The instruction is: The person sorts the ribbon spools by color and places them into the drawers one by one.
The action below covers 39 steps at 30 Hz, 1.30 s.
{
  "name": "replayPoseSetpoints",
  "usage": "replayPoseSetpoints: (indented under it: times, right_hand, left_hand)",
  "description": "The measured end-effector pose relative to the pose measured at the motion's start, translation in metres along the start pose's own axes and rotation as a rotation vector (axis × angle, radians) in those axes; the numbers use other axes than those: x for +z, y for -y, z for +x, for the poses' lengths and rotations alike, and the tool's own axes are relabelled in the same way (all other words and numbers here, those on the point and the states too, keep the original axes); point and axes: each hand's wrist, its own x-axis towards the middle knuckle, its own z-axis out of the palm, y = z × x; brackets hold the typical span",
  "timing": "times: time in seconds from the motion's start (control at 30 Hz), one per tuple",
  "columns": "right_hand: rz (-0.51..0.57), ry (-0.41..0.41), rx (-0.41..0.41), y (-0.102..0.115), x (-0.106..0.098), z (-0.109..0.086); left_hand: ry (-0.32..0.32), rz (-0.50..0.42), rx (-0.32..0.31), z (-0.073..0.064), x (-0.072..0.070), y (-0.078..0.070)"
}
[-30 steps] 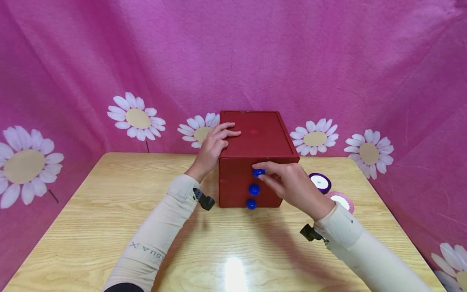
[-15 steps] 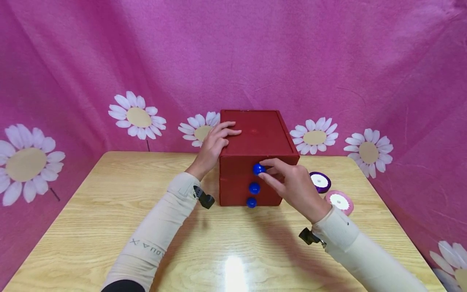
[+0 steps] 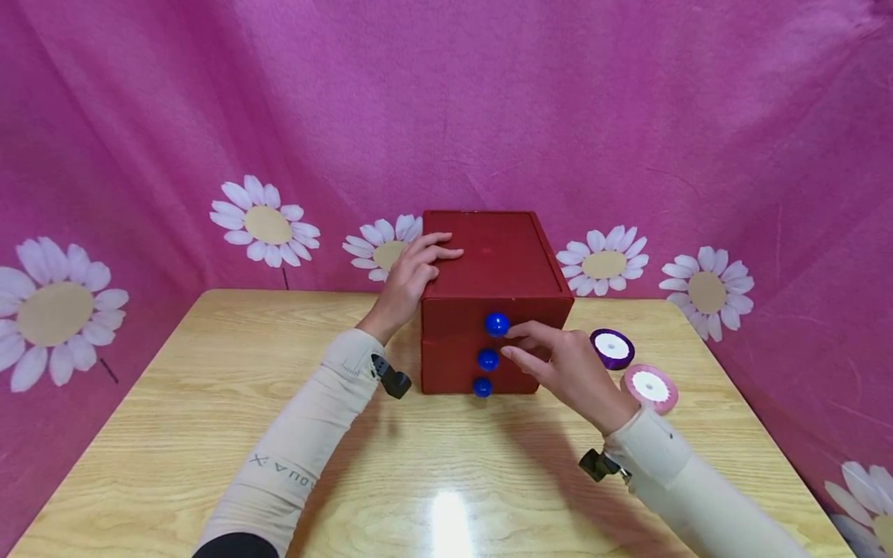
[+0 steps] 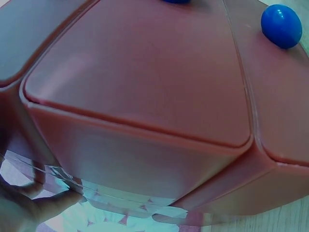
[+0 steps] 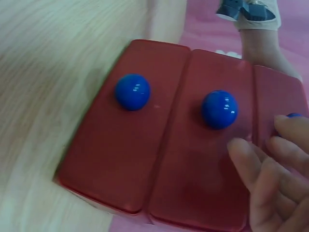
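Observation:
A red drawer box (image 3: 488, 256) stands on the table with three blue round knobs down its front, and its drawers sit flush. My left hand (image 3: 405, 287) rests on the box's upper left edge, fingers stretched over the top. To the right of the top knob (image 3: 496, 324) and the middle knob (image 3: 487, 359) is my right hand (image 3: 568, 376), holding nothing, its thumb and fingertips apart. In the right wrist view its thumb is beside the middle knob (image 5: 219, 109), while the fingers partly hide the top knob. The bottom knob (image 5: 133, 92) is untouched.
A purple ribbon spool (image 3: 612, 349) and a pink ribbon spool (image 3: 650, 386) lie on the wooden table (image 3: 279, 372), right of the box. Behind the table hangs a pink curtain (image 3: 446, 108) printed with white daisies.
My right hand has let go of the top knob and moved slightly down and right. My left hand stays on the box.

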Motion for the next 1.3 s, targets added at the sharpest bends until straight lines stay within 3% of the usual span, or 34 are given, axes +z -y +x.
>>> replayPoseSetpoints:
  times: [0.17,0.4,1.03,1.3]
  right_hand:
    - [0.089,0.136,0.038,-0.006,0.007,-0.002]
    - [0.177,0.217,0.038,-0.01,0.016,0.001]
    - [0.127,0.197,-0.011,-0.015,0.023,0.004]
    - [0.057,0.176,-0.081,-0.013,0.02,-0.001]
  left_hand:
    - [-0.002,0.004,0.005,0.0,0.0,0.001]
    - [0.0,0.009,0.014,0.0,0.001,0.003]
    - [0.001,0.005,0.014,0.0,0.0,0.001]
    - [0.003,-0.033,0.009,-0.003,-0.004,-0.027]
